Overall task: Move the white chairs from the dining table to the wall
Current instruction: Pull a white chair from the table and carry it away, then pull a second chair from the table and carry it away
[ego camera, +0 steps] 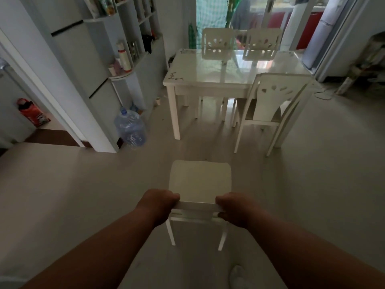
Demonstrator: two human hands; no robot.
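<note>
Gripping the top rail of 1 white chair (200, 180), left hand (160, 202) and right hand (233, 209) curl tight at opposite ends, probably to keep it level; 3 chairs remain at the dining table (208, 80).

**Home dining area**

I'm in a lived-in home: white dining table (210, 80) with a glossy tabletop, matching cut-out-back chairs (268, 105) around it, open shelf unit (133, 44) stocked with bottles and jars, big water jug (130, 128) on the pale floor (62, 184), and red kitchen cabinets (308, 28) visible through the far doorway.
</note>
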